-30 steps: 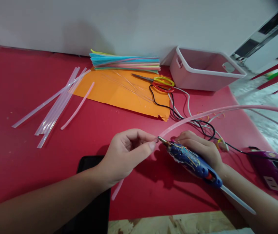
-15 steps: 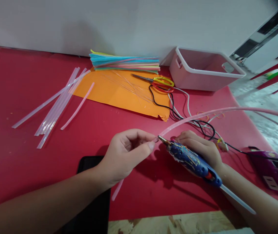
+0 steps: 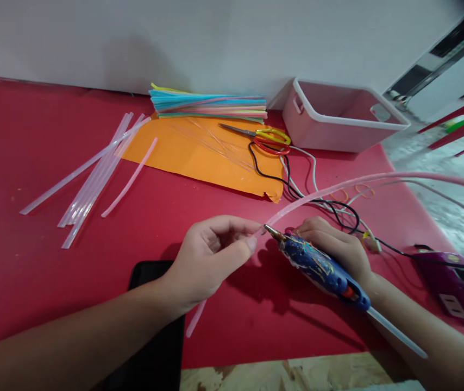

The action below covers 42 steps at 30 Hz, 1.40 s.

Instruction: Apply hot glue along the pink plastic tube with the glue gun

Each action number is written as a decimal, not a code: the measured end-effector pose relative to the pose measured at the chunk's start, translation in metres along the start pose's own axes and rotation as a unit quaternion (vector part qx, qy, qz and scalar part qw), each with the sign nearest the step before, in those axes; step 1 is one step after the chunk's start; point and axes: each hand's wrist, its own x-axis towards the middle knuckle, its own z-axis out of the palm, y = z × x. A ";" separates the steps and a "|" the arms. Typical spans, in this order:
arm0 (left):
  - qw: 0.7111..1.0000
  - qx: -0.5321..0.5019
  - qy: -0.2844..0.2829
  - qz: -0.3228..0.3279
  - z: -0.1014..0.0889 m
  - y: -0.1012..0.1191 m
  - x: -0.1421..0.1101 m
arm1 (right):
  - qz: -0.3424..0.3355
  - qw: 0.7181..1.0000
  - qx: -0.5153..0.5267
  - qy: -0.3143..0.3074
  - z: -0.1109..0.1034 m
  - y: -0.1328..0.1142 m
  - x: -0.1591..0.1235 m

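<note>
Between thumb and fingers, my left hand (image 3: pixel 211 255) pinches a long pink pipe cleaner (image 3: pixel 330 188) that arches away to the right. A short pink end pokes out below the left wrist. My right hand (image 3: pixel 336 247) grips a blue hot glue gun (image 3: pixel 317 266) crusted with dried glue strands. The gun's metal nozzle meets the pipe cleaner right by my left fingertips. A clear glue stick (image 3: pixel 397 332) sticks out of the gun's rear. The right fingers are partly hidden behind the gun.
Clear glue sticks (image 3: pixel 97 179) and a short pink pipe cleaner (image 3: pixel 130 178) lie left. Coloured pipe cleaners (image 3: pixel 211 104) and scissors (image 3: pixel 262 136) rest by an orange envelope (image 3: pixel 199 157). A pink bin (image 3: pixel 338 127), tangled cables (image 3: pixel 333 206), a purple power strip (image 3: pixel 452 288) and a black tablet-like slab (image 3: pixel 154 336) surround.
The arched right part of the pipe cleaner has risen slightly. Both hands and the glue gun are almost where they were.
</note>
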 end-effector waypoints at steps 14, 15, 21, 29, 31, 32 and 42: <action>1.000 0.013 -0.003 0.008 -0.003 -0.002 -0.001 | -0.008 1.000 0.002 -0.014 -0.002 0.001 0.000; 1.000 0.010 -0.003 0.007 -0.002 -0.002 -0.001 | -0.006 1.000 0.001 -0.014 -0.002 0.001 -0.001; 1.000 -0.008 0.001 0.000 0.000 0.000 0.000 | -0.004 1.000 -0.002 -0.005 -0.002 0.002 -0.001; 1.000 0.013 0.013 0.001 0.000 0.002 0.000 | 0.002 1.000 -0.008 -0.004 -0.002 0.002 -0.001; 1.000 0.015 0.013 0.001 0.000 0.002 0.000 | -0.005 1.000 -0.009 -0.003 -0.001 0.002 0.000; 1.000 0.017 0.013 0.000 0.000 0.002 0.000 | -0.007 1.000 -0.010 -0.002 -0.001 0.002 0.000; 1.000 -0.018 0.003 -0.004 0.000 0.003 0.001 | -0.029 0.999 -0.025 0.001 -0.002 0.002 0.003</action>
